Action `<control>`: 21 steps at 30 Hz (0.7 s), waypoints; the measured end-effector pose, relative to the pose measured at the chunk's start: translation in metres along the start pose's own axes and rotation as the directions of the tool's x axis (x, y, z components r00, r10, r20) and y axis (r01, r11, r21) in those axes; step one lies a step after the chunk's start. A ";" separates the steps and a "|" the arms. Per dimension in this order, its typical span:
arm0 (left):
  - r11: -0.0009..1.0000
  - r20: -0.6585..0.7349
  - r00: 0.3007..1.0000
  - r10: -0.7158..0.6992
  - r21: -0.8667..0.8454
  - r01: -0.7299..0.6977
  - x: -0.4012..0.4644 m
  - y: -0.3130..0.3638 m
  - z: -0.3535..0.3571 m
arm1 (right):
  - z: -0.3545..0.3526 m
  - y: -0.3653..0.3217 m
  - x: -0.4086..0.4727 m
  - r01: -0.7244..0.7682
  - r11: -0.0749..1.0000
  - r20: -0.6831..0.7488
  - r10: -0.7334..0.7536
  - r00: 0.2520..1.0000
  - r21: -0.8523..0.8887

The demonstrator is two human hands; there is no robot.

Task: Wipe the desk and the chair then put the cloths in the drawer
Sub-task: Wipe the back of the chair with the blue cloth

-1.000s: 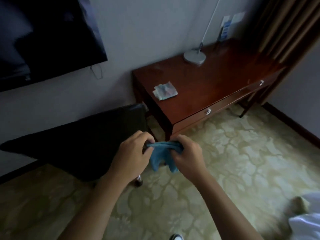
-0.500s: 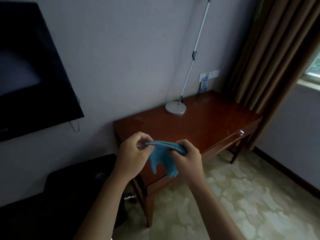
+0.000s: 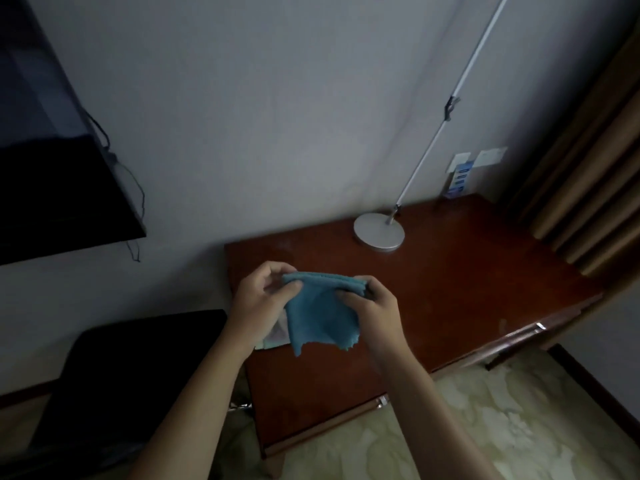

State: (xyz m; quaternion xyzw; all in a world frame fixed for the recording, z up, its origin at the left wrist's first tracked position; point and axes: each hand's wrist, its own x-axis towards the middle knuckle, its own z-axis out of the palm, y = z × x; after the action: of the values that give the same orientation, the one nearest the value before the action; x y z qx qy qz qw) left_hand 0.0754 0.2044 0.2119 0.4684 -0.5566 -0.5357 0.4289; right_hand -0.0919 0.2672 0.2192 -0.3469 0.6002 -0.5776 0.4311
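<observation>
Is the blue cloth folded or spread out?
Folded: the blue cloth is doubled over, layered edges showing along its top, pinched by the left hand and right hand.

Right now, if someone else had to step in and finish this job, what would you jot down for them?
Left hand: pinches the left top edge of the blue cloth.
Right hand: pinches its right top edge; the cloth hangs folded between both hands, above the desk.
Second cloth: pale, on the desk, mostly hidden behind the blue one.
Chair: left of the desk, dark.
Drawers: both shut; handles on the front edge.
Done: cannot tell from the view whether desk or chair was wiped.
Left: open a drawer and put both cloths in.
</observation>
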 end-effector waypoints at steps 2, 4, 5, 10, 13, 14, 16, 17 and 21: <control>0.991 -0.039 0.992 -0.116 -0.066 0.113 0.021 -0.016 0.003 | 0.003 0.011 0.027 -0.069 0.997 0.053 0.068 0.996 0.028; 0.967 -0.044 0.969 -0.243 -0.089 0.239 0.040 -0.036 0.008 | 0.003 0.025 0.057 -0.139 0.989 0.116 0.133 0.984 0.047; 0.949 -0.044 0.950 -0.308 -0.088 0.303 0.049 -0.048 0.012 | 0.003 0.035 0.075 -0.182 0.982 0.156 0.173 0.972 0.045; 0.859 -0.114 0.852 -0.511 -0.109 0.500 0.076 -0.093 0.044 | -0.014 0.087 0.142 -0.429 0.903 0.283 0.417 0.864 -0.022; 0.821 -0.154 0.811 -0.564 -0.001 0.571 0.097 -0.124 0.061 | -0.027 0.121 0.171 -0.560 0.824 0.259 0.561 0.786 -0.086; 0.804 -0.153 0.798 -0.583 0.031 0.594 0.107 -0.133 0.066 | -0.030 0.130 0.181 -0.586 0.803 0.240 0.594 0.768 -0.114; 0.766 -0.140 0.768 -0.625 0.075 0.638 0.126 -0.152 0.077 | -0.039 0.148 0.202 -0.617 0.770 0.202 0.638 0.743 -0.163; 0.761 -0.135 0.765 -0.629 0.094 0.642 0.133 -0.158 0.081 | -0.042 0.152 0.210 -0.617 0.768 0.190 0.640 0.745 -0.171; 0.751 -0.136 0.764 -0.631 0.144 0.645 0.166 -0.188 0.099 | -0.049 0.172 0.245 -0.590 0.772 0.118 0.626 0.771 -0.239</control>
State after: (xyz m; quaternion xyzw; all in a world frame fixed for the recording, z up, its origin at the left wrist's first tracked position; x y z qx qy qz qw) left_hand -0.0424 0.0637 0.0146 0.6879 -0.3925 -0.5778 0.1973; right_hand -0.2178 0.0779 0.0180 -0.2260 0.6879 -0.3111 0.6157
